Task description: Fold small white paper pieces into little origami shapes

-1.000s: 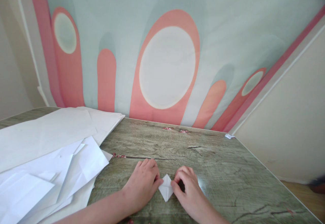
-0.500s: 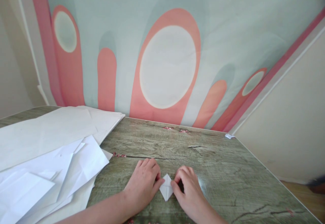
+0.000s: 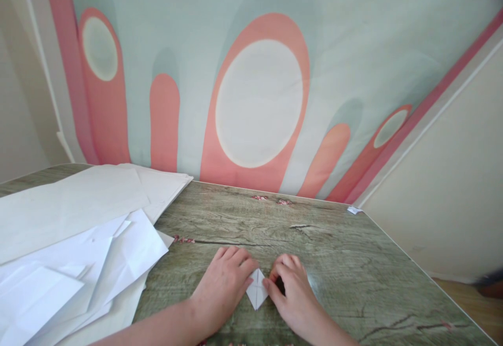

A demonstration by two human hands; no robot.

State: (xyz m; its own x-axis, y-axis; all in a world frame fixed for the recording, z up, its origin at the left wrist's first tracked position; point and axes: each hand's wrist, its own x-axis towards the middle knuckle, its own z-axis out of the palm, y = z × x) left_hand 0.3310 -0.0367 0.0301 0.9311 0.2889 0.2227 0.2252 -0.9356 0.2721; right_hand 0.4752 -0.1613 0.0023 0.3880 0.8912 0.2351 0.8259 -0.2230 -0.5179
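Note:
A small folded white paper piece (image 3: 257, 291), diamond-shaped, lies on the wood-grain table (image 3: 353, 262) near its front edge. My left hand (image 3: 223, 286) rests on the table at the paper's left, its curled fingers pressing on the upper left edge of the paper. My right hand (image 3: 293, 291) sits at the paper's right, fingers bent, with the thumb tip pinching the right corner. Both hands hold the paper flat against the table.
A loose pile of white paper sheets (image 3: 74, 241) covers the table's left side. A tiny white paper scrap (image 3: 354, 210) lies at the far right corner. A pink and pale green patterned wall (image 3: 259, 89) rises behind the table.
My left fingers have slid a little to the right, farther over the top of the folded paper. The right hand and the paper stay almost in place.

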